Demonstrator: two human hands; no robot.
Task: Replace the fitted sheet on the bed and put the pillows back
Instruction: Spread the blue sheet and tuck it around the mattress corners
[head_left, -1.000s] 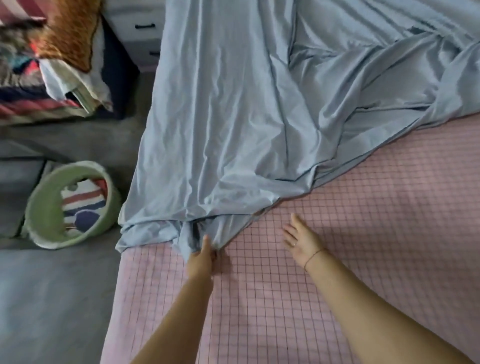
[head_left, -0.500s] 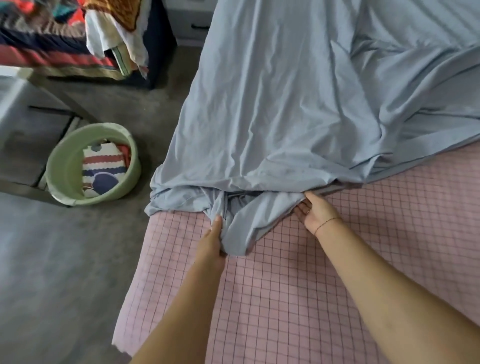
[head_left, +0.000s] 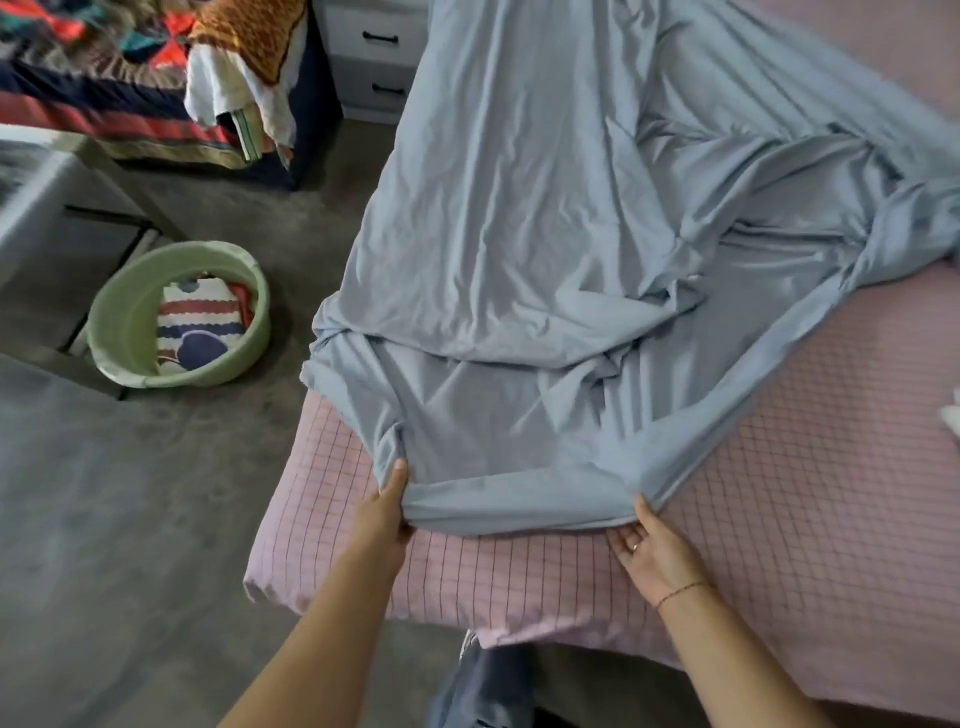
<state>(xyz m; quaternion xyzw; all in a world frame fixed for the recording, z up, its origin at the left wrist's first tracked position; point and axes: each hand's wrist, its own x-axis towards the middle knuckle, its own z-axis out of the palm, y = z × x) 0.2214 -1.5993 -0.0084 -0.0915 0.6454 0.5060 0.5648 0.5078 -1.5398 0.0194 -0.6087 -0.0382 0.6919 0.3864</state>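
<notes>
**Both hands grip the edge of the blue sheet at the bed's corner**

A light blue fitted sheet (head_left: 545, 270) lies rumpled over the bed (head_left: 810, 519), which is covered by a pink cover with a dark grid pattern. The blue sheet spreads from the far end of the bed toward the near corner, with heavy folds bunched to the right and one side hanging over the left edge of the mattress. Its near hem forms a rolled band stretched between the two hands.

The left hand (head_left: 382, 517) is closed around the left end of that hem, thumb pointing up along the cloth and the fingers tucked beneath the fabric. The right hand (head_left: 654, 558) pinches the right end of the hem, its fingers curled under the fold and the thumb on top; a ring shows on one finger and a thin cord bracelet circles the wrist. Both hands rest on the pink cover near the corner of the bed.

On the grey floor (head_left: 130, 545) to the left of the bed stands a pale green plastic basin (head_left: 130, 332) holding a folded striped cloth (head_left: 200, 327) in red, white and blue. Beyond it, a pile of colourful patterned bedding (head_left: 104, 78) sits at the upper left, and a white drawer unit (head_left: 374, 57) with dark handles stands just beside the far left side of the bed. No pillow can be clearly made out on the bed.
</notes>
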